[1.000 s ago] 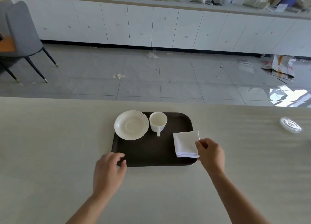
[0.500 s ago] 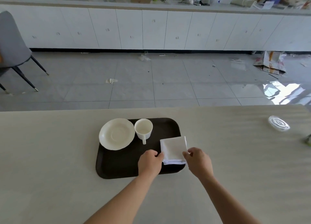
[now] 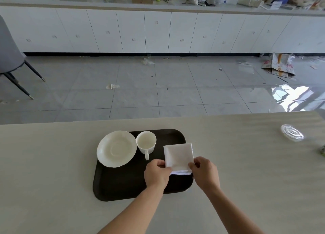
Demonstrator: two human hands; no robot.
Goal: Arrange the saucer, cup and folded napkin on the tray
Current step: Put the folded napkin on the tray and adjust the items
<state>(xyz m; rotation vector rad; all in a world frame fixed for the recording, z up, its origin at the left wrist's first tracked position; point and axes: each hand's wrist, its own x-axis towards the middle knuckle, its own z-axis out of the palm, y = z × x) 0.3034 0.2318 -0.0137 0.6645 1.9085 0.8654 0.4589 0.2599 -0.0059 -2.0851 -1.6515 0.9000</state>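
A dark tray [image 3: 123, 184] lies on the pale table. On its far left sits a white saucer [image 3: 116, 148], overhanging the tray's left rim. A white cup [image 3: 146, 142] stands upright just right of the saucer, handle toward me. A folded white napkin [image 3: 178, 155] rests on the tray's right side. My left hand [image 3: 157, 174] pinches the napkin's near left corner. My right hand [image 3: 204, 172] pinches its near right corner.
A clear plastic lid [image 3: 292, 133] lies on the table at the far right. Beyond the table's far edge is a tiled floor with scraps, a grey chair [image 3: 10, 57] at the left and white cabinets [image 3: 158, 31] behind.
My left hand moved from the tray's near left edge across to the napkin's left corner. My right hand shifted down to the napkin's near right corner.
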